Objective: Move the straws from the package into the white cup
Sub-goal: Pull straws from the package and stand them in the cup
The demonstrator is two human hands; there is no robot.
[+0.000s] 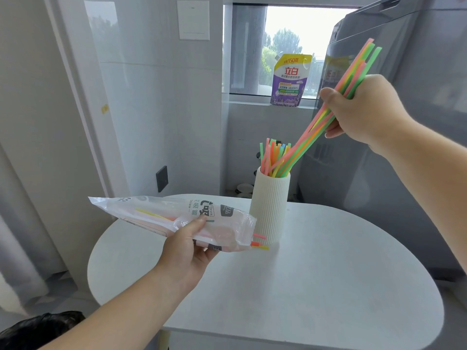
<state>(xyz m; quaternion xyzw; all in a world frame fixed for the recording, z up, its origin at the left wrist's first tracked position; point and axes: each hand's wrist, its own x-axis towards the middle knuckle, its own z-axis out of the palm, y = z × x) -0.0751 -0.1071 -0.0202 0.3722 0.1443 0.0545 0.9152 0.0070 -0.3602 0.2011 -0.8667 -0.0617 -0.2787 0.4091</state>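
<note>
A ribbed white cup stands on the white table and holds several coloured straws upright. My right hand grips a bundle of pink, green and yellow straws. The bundle slants down to the left and its lower ends sit inside the cup's mouth. My left hand holds the clear plastic straw package above the table, left of the cup. A few straw ends stick out of the package's open right end, close to the cup's base.
A purple detergent pouch stands on the window sill behind the cup. A dark grey appliance rises at the right, close to my right hand. A white wall and door frame are at the left. The table edge curves near me.
</note>
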